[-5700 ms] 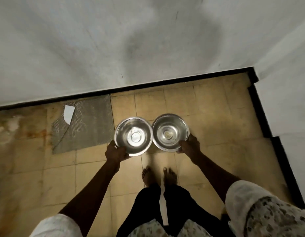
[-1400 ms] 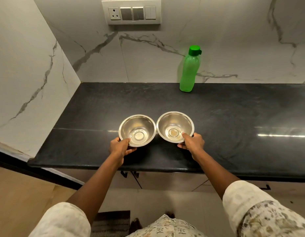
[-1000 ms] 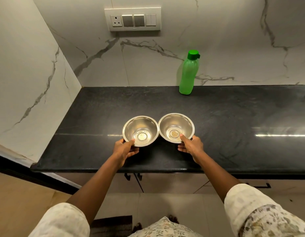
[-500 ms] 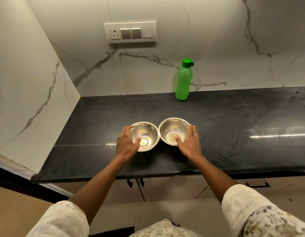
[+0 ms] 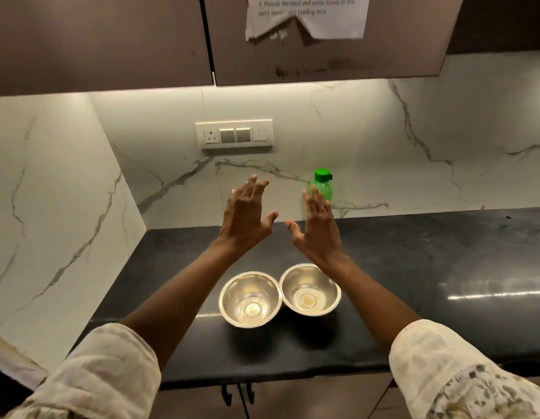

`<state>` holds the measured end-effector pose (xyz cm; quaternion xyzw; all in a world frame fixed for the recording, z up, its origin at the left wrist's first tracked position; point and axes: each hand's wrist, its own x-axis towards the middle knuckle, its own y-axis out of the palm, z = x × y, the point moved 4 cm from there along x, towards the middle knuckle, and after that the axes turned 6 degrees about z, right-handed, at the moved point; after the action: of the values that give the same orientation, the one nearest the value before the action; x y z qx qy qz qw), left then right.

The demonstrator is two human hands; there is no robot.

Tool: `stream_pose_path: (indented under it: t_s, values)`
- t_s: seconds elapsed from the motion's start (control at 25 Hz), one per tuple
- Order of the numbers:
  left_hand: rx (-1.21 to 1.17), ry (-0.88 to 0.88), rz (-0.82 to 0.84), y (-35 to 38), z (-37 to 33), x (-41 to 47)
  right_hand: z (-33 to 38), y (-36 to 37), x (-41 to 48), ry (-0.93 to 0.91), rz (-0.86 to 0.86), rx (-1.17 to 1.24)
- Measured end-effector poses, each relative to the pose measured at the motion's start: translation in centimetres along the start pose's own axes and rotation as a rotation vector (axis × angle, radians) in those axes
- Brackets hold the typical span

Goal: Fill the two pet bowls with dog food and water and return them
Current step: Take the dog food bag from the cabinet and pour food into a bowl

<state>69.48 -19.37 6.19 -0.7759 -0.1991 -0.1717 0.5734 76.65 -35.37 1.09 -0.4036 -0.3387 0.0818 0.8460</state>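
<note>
- Head view: I see my left hand (image 5: 244,221) raised above the worktop (image 5: 414,267), fingers (image 5: 256,186) spread wide, holding nothing.
- My right hand (image 5: 318,229) is raised beside it, fingers wide too, empty; the thumbs are near each other but apart.
- Left steel bowl (image 5: 250,299) sits on the worktop near its front edge, upright, no food or water visible in it.
- Right steel bowl (image 5: 310,289) sits just beside it, rims touching or nearly so; I cannot tell which. Some pale residue at its bottom, too small to identify.
- Both hands are well above and behind the bowls, no contact.
- Green bottle (image 5: 322,186) with green cap stands upright at the back against the marble wall (image 5: 414,152), partly hidden by my right hand.
- Switch panel (image 5: 234,134) on the wall above the hands.
- Brown upper cabinets (image 5: 111,40) overhead, with a paper sheet (image 5: 306,16) stuck on one door, text mostly blurred.
- Pale sleeves (image 5: 111,373) at the bottom corners.
</note>
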Motion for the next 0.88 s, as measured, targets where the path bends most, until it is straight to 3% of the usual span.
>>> stream_pose_path:
  t_s: [0.44, 0.88]
  values:
    - [0.257, 0.197, -0.297, -10.9, -4.0, 10.5, 8.0, -11.8, 12.0, -0.320, -0.302, -0.047]
    - [0.762, 0.320, -0.366, -15.4, -4.3, 18.2, 10.5, -15.6, 18.7, -0.467, -0.458, -0.144]
